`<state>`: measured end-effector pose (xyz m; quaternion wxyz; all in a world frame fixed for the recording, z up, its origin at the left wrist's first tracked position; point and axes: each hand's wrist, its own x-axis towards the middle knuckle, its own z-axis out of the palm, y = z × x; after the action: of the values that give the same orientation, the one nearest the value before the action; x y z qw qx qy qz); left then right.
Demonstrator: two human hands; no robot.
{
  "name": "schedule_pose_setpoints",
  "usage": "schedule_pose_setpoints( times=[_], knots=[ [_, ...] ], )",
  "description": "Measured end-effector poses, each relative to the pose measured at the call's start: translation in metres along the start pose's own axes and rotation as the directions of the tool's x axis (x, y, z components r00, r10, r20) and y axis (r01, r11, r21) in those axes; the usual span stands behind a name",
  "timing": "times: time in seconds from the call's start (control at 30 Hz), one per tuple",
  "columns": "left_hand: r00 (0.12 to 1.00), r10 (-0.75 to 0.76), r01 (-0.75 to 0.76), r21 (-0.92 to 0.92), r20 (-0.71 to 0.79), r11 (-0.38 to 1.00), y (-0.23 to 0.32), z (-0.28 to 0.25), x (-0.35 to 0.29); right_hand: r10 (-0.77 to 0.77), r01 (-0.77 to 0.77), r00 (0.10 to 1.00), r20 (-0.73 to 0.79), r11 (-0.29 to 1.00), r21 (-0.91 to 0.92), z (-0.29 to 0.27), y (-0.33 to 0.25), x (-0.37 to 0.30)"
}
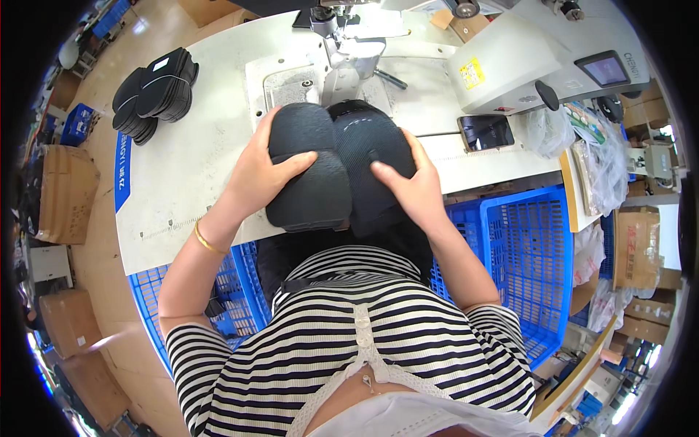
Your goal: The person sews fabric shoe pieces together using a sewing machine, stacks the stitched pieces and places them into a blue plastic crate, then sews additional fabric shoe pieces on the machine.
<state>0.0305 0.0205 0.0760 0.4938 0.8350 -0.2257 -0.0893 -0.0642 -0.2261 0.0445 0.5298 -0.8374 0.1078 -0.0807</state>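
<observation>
Left hand (251, 171) and right hand (424, 191) clamp pads (309, 193) over table edge (171, 251); crate (528, 255) at four o'clock, second crate (250, 291) at eight, dark thing (215, 304) inside; tabletop (211, 138) spreads toward ten.

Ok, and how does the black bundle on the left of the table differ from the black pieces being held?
The black bundle lies on the table with no hand on it, while the held black pieces are gripped between the left hand and right hand. The black bundle shows a light tie and a white label on top; the held black pieces show no such label. Both are dark with rounded ends.
</observation>
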Motion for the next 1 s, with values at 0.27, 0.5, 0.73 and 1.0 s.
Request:
schedule_pose_setpoints(
  times=[0.27,0.5,0.73,1.0],
  knots=[
    [0.893,0.443,-0.322,0.569,-0.084,0.757,0.023,-0.001,-0.002,-0.398,0.321,0.899,-0.18,0.881,-0.348,0.008,-0.006,0.002],
    [0.931,0.319,-0.288,0.178,-0.178,0.941,0.021,0.002,-0.001,-0.608,0.507,0.774,-0.177,0.762,-0.402,0.0,-0.011,0.016],
    [0.947,-0.322,0.155,-0.847,-0.02,0.509,0.036,-0.034,0.005,-0.395,0.595,0.725,-0.564,0.773,0.223,-0.01,-0.026,0.018],
    [0.975,-0.22,0.112,-0.794,-0.028,0.597,0.071,-0.005,0.008,-0.434,0.415,0.898,-0.066,0.789,0.453,0.01,-0.079,0.025]
  ],
)
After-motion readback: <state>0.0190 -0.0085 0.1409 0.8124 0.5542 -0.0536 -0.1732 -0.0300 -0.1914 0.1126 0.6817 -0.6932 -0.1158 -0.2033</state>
